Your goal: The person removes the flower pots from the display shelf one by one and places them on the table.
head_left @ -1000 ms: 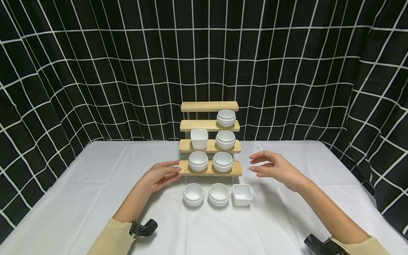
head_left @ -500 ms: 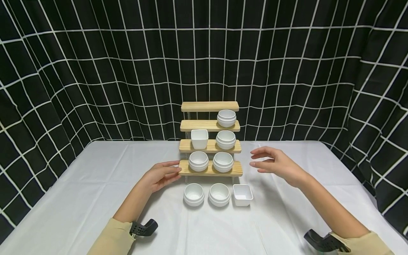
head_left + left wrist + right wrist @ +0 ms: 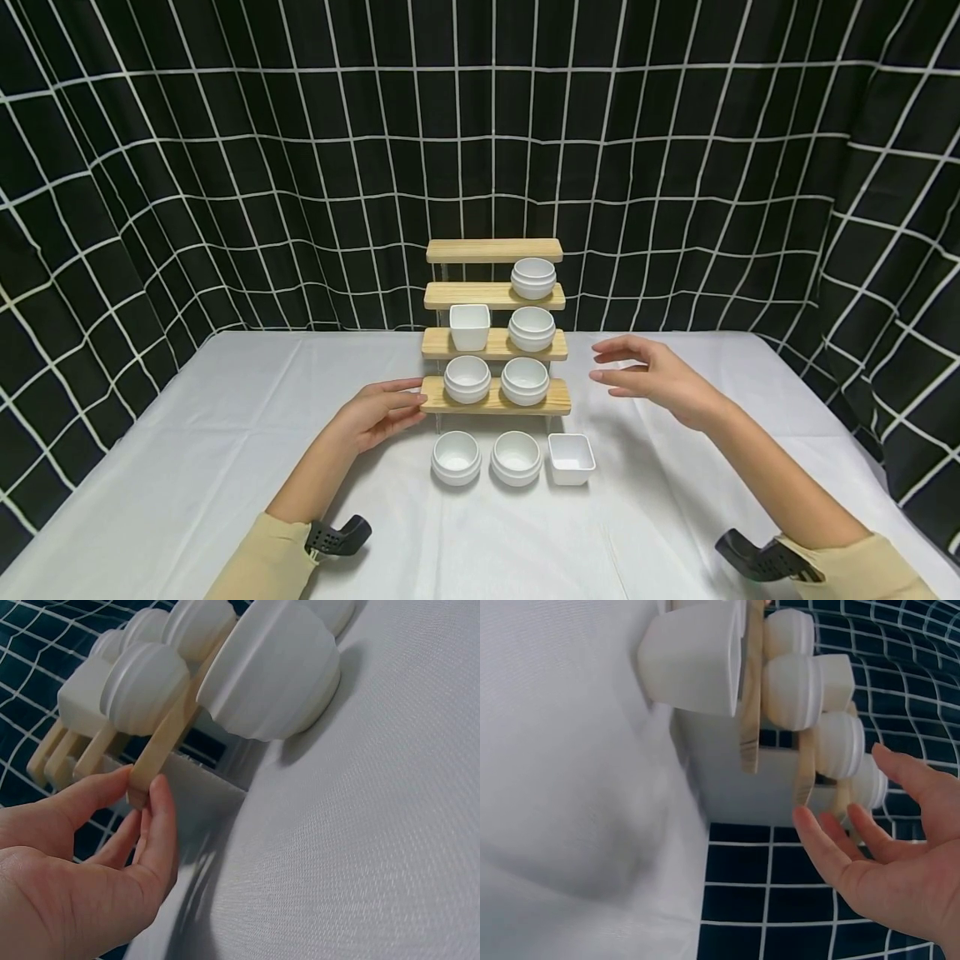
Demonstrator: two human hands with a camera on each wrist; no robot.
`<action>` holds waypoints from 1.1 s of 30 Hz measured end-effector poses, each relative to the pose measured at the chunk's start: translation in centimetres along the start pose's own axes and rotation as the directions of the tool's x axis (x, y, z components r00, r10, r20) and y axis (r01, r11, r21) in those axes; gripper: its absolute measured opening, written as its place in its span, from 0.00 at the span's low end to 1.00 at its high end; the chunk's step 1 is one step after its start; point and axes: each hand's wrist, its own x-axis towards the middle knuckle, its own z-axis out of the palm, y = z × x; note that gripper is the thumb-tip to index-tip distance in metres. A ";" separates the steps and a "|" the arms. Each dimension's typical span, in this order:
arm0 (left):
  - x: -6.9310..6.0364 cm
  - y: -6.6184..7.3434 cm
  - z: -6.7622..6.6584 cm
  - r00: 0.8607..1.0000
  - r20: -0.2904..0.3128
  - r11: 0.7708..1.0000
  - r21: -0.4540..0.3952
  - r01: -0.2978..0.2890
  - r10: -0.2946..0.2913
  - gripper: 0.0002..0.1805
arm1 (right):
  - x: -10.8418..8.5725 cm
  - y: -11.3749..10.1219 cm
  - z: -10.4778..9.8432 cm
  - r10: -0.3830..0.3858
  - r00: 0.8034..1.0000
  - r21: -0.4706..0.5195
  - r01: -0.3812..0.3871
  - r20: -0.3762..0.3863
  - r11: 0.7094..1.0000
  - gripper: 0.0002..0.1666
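Note:
A tiered display stand with wooden shelves (image 3: 495, 396) rises at the middle of the table. My left hand (image 3: 380, 414) pinches the left end of its lowest shelf, thumb on one face and fingers on the other in the left wrist view. Two round white bowls (image 3: 467, 380) sit on that shelf. One tier up are a square white bowl (image 3: 469, 327) and a round bowl (image 3: 532, 328); another round bowl (image 3: 533, 278) stands on the tier above that. To the right of the stand, my right hand (image 3: 660, 382) hovers with fingers loosely bent, holding nothing.
Two round bowls (image 3: 456, 458) and a square bowl (image 3: 571, 458) stand in a row on the white tablecloth (image 3: 525, 542), in front of the stand. A black curtain with a white grid (image 3: 337, 167) hangs behind and along both sides.
My right hand has risen slightly, moving a little away from the table's front. The left hand keeps its place on the shelf end, and the bowls stay where they were.

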 end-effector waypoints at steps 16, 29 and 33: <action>0.0 0.0 0.0 1.000 0.012 1.000 -0.003 -0.007 0.007 0.31 | 0.8 -0.8 -0.6 0.009 1.000 -0.027 -0.009 -0.004 1.000 0.36; 0.1 -0.1 0.0 1.000 -0.003 1.000 0.003 0.003 -0.003 0.31 | 1.4 -1.3 -0.9 0.020 1.000 -0.048 -0.021 -0.012 0.999 0.38; 0.1 0.0 0.0 1.000 -0.003 1.000 0.005 0.003 -0.003 0.31 | 1.7 -1.5 -1.0 0.026 1.000 -0.048 -0.027 -0.018 0.998 0.39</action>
